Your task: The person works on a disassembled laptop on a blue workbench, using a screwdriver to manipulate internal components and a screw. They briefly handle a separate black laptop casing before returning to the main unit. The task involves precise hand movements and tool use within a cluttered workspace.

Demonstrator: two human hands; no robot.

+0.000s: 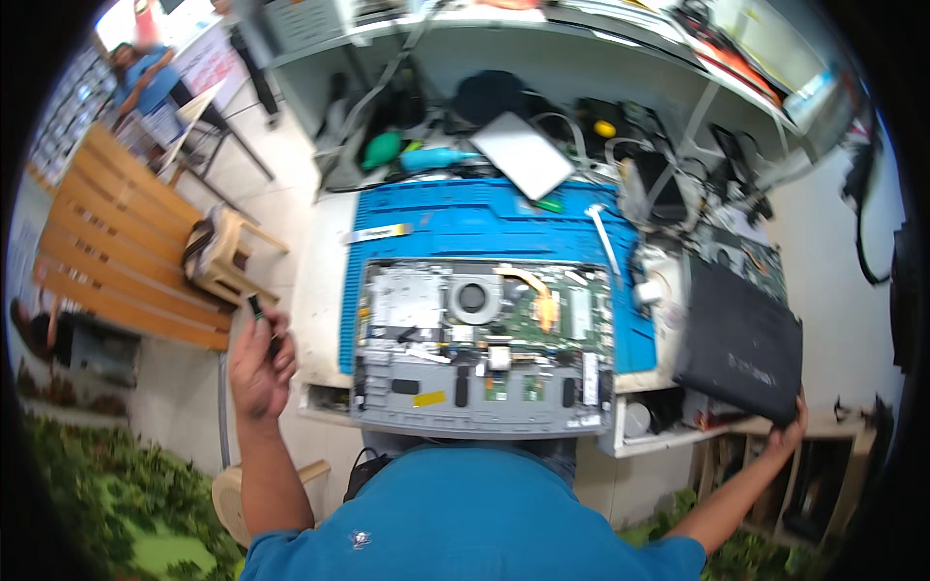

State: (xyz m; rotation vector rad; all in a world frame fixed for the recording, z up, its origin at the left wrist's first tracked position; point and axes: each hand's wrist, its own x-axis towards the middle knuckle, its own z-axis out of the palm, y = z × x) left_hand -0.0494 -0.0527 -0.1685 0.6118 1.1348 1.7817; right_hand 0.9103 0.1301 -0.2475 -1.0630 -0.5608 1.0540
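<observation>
An opened laptop base (426, 373) lies in front of me with its fan (472, 298), copper heat pipe (544, 305) and green circuit board showing. It rests on a blue repair mat (417, 205). Away from the bench on the left, my left hand (260, 373) is closed around a small dark stick-like piece (255, 306), whose kind I cannot make out. At the far right, my right hand (790, 431) grips the near corner of a black laptop (741, 339), which is tilted over the bench's right end.
A white rectangular panel (523, 155), a light-blue bottle (436, 159) and a green bulb blower (381, 149) sit behind the mat. A white brush-like tool (604, 237) lies on its right side. Cables and parts crowd the back right. An open drawer (649, 416) juts out below.
</observation>
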